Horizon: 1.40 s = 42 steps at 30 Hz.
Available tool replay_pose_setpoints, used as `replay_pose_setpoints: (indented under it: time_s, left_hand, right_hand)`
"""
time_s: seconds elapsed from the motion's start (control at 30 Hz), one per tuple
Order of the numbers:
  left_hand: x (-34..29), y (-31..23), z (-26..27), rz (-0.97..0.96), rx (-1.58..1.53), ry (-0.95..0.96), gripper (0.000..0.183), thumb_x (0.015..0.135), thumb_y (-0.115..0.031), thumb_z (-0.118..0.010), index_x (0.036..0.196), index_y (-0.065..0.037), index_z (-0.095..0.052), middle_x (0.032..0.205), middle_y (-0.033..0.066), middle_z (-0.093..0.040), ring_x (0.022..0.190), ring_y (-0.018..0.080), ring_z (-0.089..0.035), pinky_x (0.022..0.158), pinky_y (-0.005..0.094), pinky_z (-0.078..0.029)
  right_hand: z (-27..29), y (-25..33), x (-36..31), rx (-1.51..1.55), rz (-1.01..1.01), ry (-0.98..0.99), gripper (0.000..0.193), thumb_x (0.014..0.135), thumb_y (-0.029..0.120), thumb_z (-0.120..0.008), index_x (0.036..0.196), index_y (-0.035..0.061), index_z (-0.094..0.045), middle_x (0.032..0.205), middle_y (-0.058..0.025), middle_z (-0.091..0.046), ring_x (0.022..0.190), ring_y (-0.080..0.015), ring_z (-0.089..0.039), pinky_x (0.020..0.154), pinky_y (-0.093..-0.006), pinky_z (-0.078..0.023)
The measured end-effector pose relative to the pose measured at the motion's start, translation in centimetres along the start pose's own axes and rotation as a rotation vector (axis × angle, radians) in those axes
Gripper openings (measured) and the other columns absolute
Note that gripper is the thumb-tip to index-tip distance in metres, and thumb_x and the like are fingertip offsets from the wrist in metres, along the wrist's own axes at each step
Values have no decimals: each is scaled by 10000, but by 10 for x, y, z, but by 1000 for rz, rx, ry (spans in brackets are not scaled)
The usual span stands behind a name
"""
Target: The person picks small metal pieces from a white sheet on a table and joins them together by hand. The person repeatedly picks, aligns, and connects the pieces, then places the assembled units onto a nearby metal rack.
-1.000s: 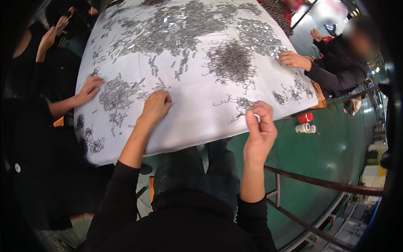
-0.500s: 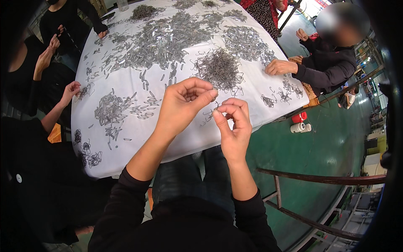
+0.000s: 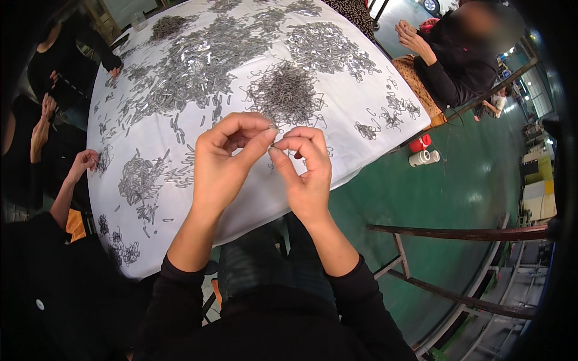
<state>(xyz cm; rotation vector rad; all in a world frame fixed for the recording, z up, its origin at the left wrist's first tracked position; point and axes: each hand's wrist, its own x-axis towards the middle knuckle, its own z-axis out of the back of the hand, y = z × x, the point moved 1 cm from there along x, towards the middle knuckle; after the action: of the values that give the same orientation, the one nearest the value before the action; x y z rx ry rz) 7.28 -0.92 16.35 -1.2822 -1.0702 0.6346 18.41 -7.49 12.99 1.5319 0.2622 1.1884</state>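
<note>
While the left hand (image 3: 224,159) and right hand (image 3: 309,177) nearly meet, their fingers (image 3: 244,123) pinch small grey metal pieces (image 3: 276,129).
These sit nearside of the dark-grey tangled heap of wire hooks (image 3: 286,93); elongated silver metal links (image 3: 195,65) lie to its left.
</note>
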Motion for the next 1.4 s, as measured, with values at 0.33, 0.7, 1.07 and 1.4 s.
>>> replay_pose_setpoints:
  time_s: [0.33, 0.7, 1.07, 1.4]
  left_hand:
    - [11, -17, 14, -129, 58, -19, 83, 782, 14, -669, 859, -11, -657, 926, 48, -603, 801, 88, -546, 676, 218, -413]
    - [15, -27, 17, -14, 21, -32, 84, 791, 7, -664, 872, -12, -652, 841, 17, -639, 762, 65, -531, 673, 208, -388]
    - [17, -14, 15, -56, 90, -4, 136, 782, -16, -665, 916, -35, -669, 799, 14, -658, 737, 69, -576, 633, 218, -407]
    - [14, -26, 1, -229, 196, -48, 250, 772, -12, -653, 1019, -42, -627, 823, 24, -673, 710, 103, -597, 610, 233, -420]
  right_hand:
    - [60, -125, 57, -463, -420, 107, 144, 791, 140, -660, 902, 49, -669, 852, -89, -664, 746, -184, -622, 657, -289, -476]
    - [59, -190, 82, -1206, -423, 165, 171, 800, 174, -623, 927, 60, -647, 855, -130, -675, 773, -310, -642, 698, -417, -496]
    - [23, 19, 56, 374, -570, 137, 112, 833, 60, -631, 911, -18, -618, 812, -67, -624, 669, -108, -583, 530, -214, -433]
    - [15, 46, 49, 485, -426, 87, 80, 822, 32, -645, 894, 13, -615, 1075, -82, -541, 961, -123, -502, 823, -254, -398]
